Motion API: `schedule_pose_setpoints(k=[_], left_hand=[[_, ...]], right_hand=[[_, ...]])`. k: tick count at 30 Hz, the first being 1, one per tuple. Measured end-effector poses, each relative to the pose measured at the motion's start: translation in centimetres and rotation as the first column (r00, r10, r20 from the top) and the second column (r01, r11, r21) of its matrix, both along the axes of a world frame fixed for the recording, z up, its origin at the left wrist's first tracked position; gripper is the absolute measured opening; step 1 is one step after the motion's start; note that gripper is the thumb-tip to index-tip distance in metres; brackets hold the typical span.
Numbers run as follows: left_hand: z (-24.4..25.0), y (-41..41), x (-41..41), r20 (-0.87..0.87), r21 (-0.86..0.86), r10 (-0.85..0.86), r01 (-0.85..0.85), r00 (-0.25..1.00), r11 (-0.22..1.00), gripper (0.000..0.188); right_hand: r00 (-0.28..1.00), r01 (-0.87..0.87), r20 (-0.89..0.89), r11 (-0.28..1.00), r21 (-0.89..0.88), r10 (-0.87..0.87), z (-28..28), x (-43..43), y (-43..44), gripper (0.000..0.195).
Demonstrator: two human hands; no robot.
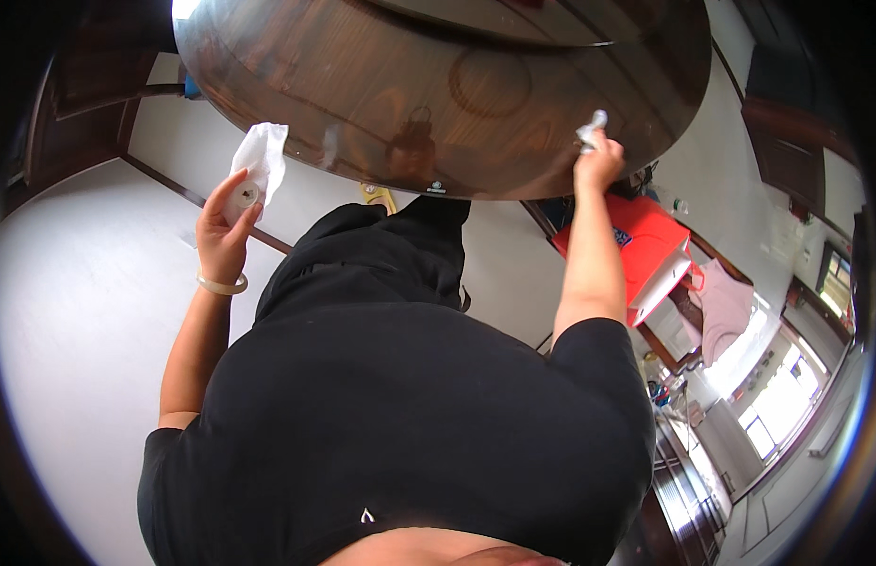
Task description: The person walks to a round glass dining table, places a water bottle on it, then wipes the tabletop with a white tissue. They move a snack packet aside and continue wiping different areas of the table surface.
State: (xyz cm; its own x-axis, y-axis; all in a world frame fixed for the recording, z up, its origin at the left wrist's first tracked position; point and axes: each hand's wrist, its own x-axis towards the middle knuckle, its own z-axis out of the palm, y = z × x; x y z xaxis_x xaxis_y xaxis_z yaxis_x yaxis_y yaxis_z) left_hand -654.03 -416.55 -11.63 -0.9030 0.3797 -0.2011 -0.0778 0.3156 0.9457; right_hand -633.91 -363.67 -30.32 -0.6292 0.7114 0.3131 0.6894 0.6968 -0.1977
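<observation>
My left hand [226, 219] holds a white paper tissue [268, 159] together with a small round whitish disc, perhaps a lid [247, 194], pinched between thumb and finger. Both are just off the left edge of a round dark wooden table [381, 92]. At the table's right side, my right hand [599, 161] grips a crumpled white tissue [592, 131] above the glossy tabletop. Whether that tissue touches the surface, I cannot tell. A bracelet circles my left wrist.
A raised round glass-like turntable [551, 28] sits at the table's centre. Below the right rim stands a red paper bag [643, 247], near a pinkish cloth [721, 304]. A dark wooden chair [91, 113] is at the far left. A yellow slipper [378, 197] shows under the near rim.
</observation>
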Motion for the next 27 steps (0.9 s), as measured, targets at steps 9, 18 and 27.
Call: schedule_pose_setpoints(k=[9,18,27], left_hand=[[0.0,0.8,-0.9,-0.036,0.063,-0.102,0.104,0.994,0.993,0.042],[0.7,0.8,-0.8,0.014,0.14,-0.082,0.079,0.997,0.987,0.043],[0.8,1.3,-0.9,-0.069,0.091,-0.076,0.082,0.995,0.992,0.042]], right_hand=[[0.944,-0.297,-0.264,0.862,-0.41,0.2,2.0,-8.5,-23.5,0.021],[0.986,0.087,-0.124,0.979,-0.184,-0.111,1.3,1.8,-7.6,0.016],[0.979,-0.142,-0.205,0.755,-0.64,0.011,0.8,-6.1,-19.3,0.025]])
